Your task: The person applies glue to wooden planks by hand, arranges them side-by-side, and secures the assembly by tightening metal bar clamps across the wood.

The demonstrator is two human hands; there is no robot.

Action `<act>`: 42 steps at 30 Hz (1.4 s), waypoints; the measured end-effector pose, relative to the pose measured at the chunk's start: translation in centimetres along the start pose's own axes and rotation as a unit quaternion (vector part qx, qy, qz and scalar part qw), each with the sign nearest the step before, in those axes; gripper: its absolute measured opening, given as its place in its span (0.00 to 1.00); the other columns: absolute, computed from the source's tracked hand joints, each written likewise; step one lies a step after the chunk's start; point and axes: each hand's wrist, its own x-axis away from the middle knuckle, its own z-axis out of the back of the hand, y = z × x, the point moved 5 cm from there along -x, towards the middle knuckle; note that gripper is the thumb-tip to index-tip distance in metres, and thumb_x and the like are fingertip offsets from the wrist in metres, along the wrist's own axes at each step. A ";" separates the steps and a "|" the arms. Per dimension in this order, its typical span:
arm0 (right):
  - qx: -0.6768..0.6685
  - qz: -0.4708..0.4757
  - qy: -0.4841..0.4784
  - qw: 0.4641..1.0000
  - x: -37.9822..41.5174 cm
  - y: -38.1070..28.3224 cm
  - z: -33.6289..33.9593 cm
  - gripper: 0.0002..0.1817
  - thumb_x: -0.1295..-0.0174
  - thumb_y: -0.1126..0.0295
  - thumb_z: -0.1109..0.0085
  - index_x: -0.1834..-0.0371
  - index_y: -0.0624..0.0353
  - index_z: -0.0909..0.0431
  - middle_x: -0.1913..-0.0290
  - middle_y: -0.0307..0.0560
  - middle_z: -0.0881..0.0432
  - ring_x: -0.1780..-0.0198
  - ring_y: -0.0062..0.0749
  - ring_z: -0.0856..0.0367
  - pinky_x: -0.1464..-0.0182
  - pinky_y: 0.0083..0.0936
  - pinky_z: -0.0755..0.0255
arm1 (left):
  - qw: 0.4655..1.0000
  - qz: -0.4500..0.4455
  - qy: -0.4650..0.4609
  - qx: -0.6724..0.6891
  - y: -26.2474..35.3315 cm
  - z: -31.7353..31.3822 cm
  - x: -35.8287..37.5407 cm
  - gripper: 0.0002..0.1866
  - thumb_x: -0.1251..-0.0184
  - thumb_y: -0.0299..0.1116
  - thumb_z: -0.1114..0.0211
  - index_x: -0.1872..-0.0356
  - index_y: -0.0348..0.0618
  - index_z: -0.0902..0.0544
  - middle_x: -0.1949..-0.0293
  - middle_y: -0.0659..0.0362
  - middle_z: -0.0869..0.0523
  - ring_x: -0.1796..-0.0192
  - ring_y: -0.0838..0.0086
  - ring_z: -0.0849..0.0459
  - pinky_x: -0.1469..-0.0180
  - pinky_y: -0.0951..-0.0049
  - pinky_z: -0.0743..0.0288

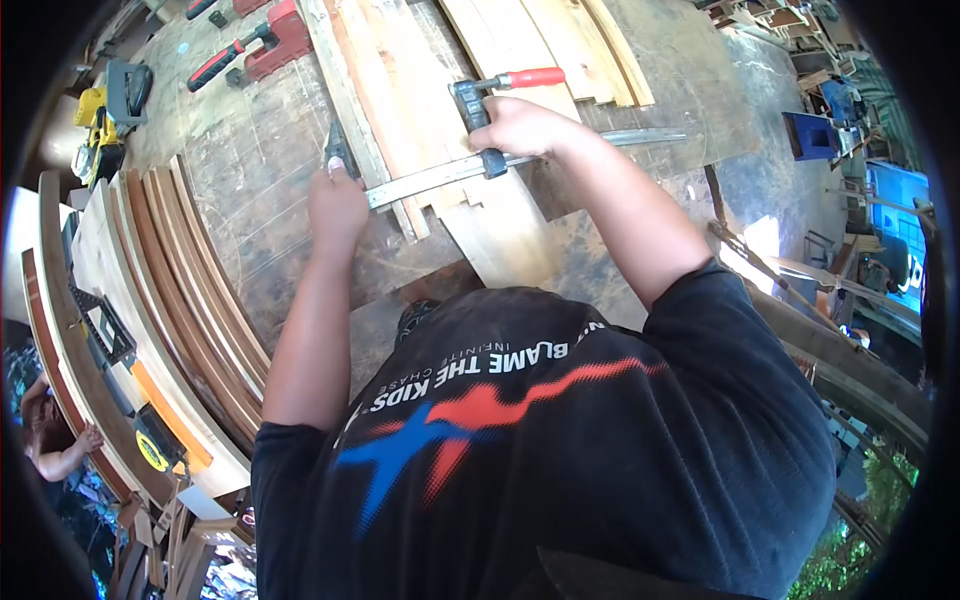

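A bar clamp (pixel 425 183) lies across the near ends of several light wooden boards (pixel 400 90), its metal bar running left to right. My right hand (pixel 520 128) is closed around the clamp's black sliding jaw, just below the red handle (pixel 537 77). At the bar's left end, my left hand (pixel 338 195) is closed on the dark fixed jaw (pixel 336 145), thumb on top. The boards lie side by side, with uneven ends towards me.
A red clamp (pixel 280 42) lies at the upper left, near a yellow power tool (pixel 100 125). Stacked long boards (pixel 175 290) stand at the left, with a tape measure (pixel 152 450) on them. Another person's hand (pixel 88 440) is at the far left.
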 end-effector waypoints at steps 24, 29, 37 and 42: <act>0.024 0.015 0.026 0.999 0.8 -0.2 3.8 0.26 0.41 0.63 0.29 0.40 0.64 0.19 0.52 0.50 0.12 0.52 0.29 0.14 0.46 0.28 0.21 | 0.996 0.030 -0.079 0.006 -1.2 -0.9 -0.6 0.27 0.17 0.47 0.56 0.41 0.29 0.24 0.42 0.37 0.18 0.51 0.46 0.12 0.67 0.58 0.11; 0.214 0.096 0.243 0.941 0.6 1.5 9.6 0.22 0.44 0.67 0.30 0.44 0.56 0.16 0.55 0.51 0.11 0.52 0.42 0.13 0.43 0.34 0.21 | 0.995 0.056 -0.076 0.035 -0.9 -1.0 -0.1 0.27 0.16 0.48 0.56 0.41 0.31 0.23 0.46 0.41 0.15 0.54 0.50 0.12 0.69 0.58 0.13; 0.234 0.127 0.184 0.946 -1.5 3.8 11.5 0.16 0.43 0.71 0.27 0.51 0.57 0.16 0.57 0.52 0.11 0.52 0.45 0.14 0.45 0.35 0.22 | 0.995 0.047 -0.071 0.051 0.3 -0.7 0.8 0.26 0.16 0.49 0.56 0.43 0.32 0.22 0.53 0.42 0.14 0.59 0.54 0.12 0.72 0.59 0.14; 0.201 0.146 0.150 0.957 -1.8 4.5 12.5 0.15 0.38 0.71 0.28 0.49 0.58 0.16 0.58 0.50 0.11 0.53 0.40 0.14 0.45 0.32 0.23 | 0.997 0.022 -0.059 0.044 0.1 -0.8 0.6 0.28 0.16 0.48 0.56 0.44 0.29 0.22 0.53 0.40 0.15 0.60 0.54 0.11 0.73 0.60 0.14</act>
